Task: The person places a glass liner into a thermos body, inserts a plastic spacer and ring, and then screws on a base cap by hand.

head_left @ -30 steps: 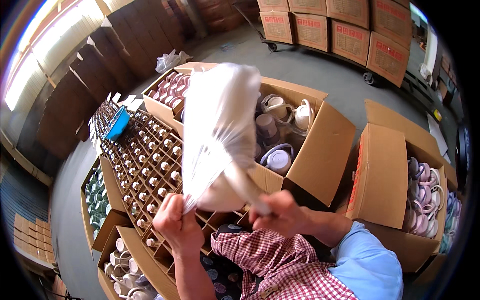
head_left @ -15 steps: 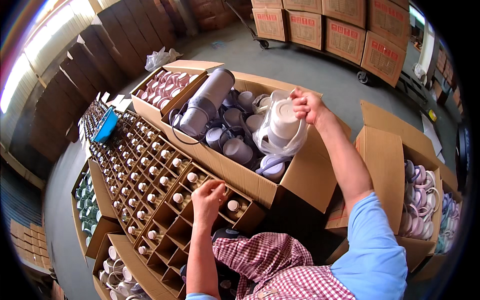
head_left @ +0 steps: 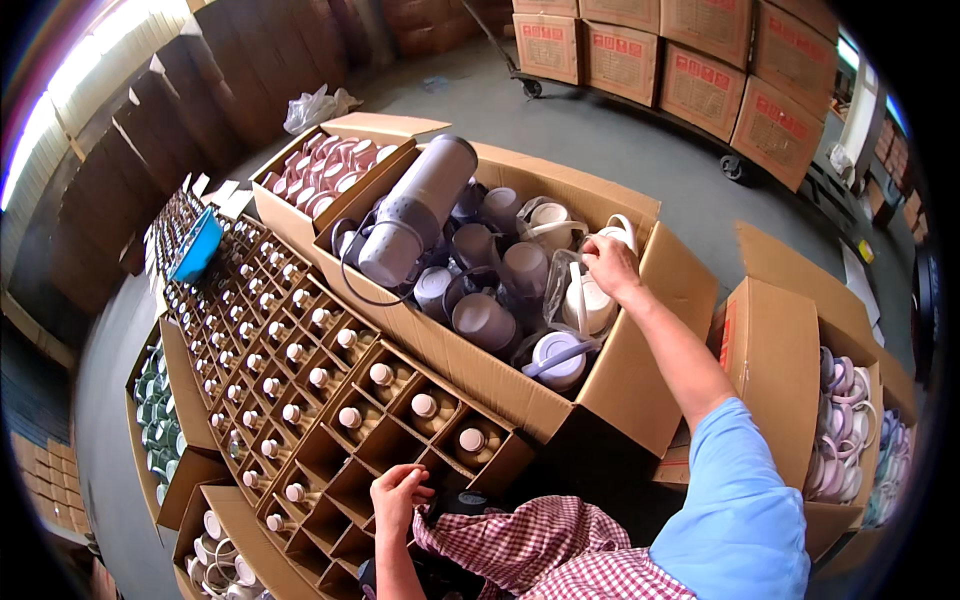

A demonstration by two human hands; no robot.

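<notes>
My right hand is closed at the right side of a large open carton. Beside its fingers are a white handled piece and a white cup-like piece with clear plastic around it; what the fingers grip is hidden. Held low over a divided carton, my left hand has curled fingers, with nothing visible in them. Several white-capped bottles stand in that carton's cells. A large lavender flask lies slanted across the big carton, above lavender cups.
More divided cells of capped bottles stretch to the far left, with a blue basin on them. Open cartons hold pink pieces, green pieces and pale handled pieces. Stacked boxes stand on a trolley behind.
My right hand has come down, and the bagged white piece it held up is now lower in the big carton. My left hand has moved back toward me, away from the bottles.
</notes>
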